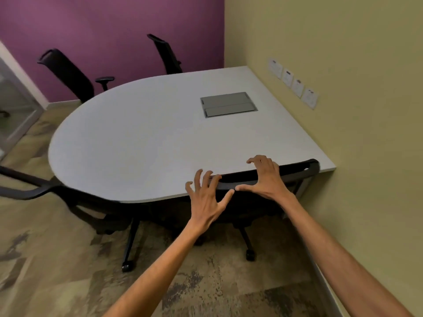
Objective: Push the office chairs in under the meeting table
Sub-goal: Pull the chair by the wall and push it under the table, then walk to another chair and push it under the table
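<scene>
A white meeting table with a rounded left end stands against the yellow wall. A black office chair is tucked in at its near edge, the top rail of its back touching the tabletop rim. My left hand rests on the rail's left end with fingers splayed. Arched over the middle of the rail, my right hand has its fingertips over the tabletop and is not closed around the rail. A second black chair at the near left is angled out. Two more chairs stand at the far side.
A grey cable hatch is set flush in the tabletop. Wall sockets line the yellow wall on the right. A purple wall is behind the far chairs. A glass partition stands at the left. Patterned carpet covers the floor.
</scene>
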Available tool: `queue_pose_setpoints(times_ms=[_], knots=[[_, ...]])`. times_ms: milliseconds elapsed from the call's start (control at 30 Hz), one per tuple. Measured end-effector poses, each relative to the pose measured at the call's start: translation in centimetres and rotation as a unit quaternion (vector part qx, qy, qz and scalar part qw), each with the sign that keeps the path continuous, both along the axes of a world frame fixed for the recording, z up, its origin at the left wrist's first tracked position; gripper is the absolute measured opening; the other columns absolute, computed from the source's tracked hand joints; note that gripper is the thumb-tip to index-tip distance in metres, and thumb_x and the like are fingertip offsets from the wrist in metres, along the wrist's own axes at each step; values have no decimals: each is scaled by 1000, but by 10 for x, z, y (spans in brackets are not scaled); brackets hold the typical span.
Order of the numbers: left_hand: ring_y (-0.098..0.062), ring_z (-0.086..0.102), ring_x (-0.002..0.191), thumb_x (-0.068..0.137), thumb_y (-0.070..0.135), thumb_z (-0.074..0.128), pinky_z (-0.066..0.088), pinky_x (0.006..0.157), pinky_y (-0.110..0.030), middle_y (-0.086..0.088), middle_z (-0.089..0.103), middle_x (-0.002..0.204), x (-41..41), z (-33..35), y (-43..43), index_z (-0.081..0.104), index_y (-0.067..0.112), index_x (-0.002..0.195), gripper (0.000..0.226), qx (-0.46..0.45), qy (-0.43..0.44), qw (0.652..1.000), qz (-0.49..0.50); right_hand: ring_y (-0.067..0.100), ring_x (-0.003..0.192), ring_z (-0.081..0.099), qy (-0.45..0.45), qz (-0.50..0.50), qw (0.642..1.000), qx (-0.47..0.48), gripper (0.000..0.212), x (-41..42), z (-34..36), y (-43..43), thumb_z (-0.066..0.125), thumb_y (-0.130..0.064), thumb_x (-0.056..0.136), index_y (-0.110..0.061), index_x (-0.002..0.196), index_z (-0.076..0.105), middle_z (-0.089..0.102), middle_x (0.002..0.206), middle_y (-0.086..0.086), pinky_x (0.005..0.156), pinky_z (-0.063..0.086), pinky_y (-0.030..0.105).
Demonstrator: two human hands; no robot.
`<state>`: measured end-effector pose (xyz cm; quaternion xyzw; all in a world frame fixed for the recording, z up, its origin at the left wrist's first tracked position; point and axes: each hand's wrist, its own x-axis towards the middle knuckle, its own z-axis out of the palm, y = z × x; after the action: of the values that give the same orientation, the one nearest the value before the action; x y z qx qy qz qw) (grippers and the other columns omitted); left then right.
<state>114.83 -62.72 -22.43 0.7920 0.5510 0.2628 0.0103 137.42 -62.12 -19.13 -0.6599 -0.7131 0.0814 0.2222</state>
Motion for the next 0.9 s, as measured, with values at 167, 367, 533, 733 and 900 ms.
queue_pose_setpoints(times_ms=[167,367,533,733,900], knots=[[-22,8,150,92,69,34,16,112,-59,-1,22,160,-85,2,-1,29,24,149,73,-44,-1,993,113,22,135,33,-1,-24,998,62,72,-68,4,13,31,-73,88,-21,137,37,40,143,4,112,20,44],[-22,7,151,93,68,25,16,116,-58,-6,16,163,-206,33,-8,20,15,154,81,-37,4,974,226,20,142,22,10,41,996,75,68,-188,20,36,25,-63,95,-18,146,28,33,151,4,116,13,42],[-22,8,151,93,66,26,14,118,-56,-8,16,163,-321,53,-32,20,13,153,81,-18,-15,958,287,22,141,25,16,111,989,94,67,-314,34,51,24,-62,95,-16,144,31,36,149,4,115,17,43],[-19,0,151,95,65,28,7,119,-56,-5,8,164,-484,78,-62,15,19,155,77,22,-46,923,382,23,139,29,14,198,973,115,66,-497,60,74,21,-62,94,-17,141,33,38,147,4,113,21,47],[-19,-2,151,95,64,28,3,118,-57,-6,5,164,-597,87,-91,14,19,155,76,34,-49,887,458,22,134,32,25,261,953,151,58,-622,73,73,26,-57,96,-17,137,35,39,143,4,111,22,45]])
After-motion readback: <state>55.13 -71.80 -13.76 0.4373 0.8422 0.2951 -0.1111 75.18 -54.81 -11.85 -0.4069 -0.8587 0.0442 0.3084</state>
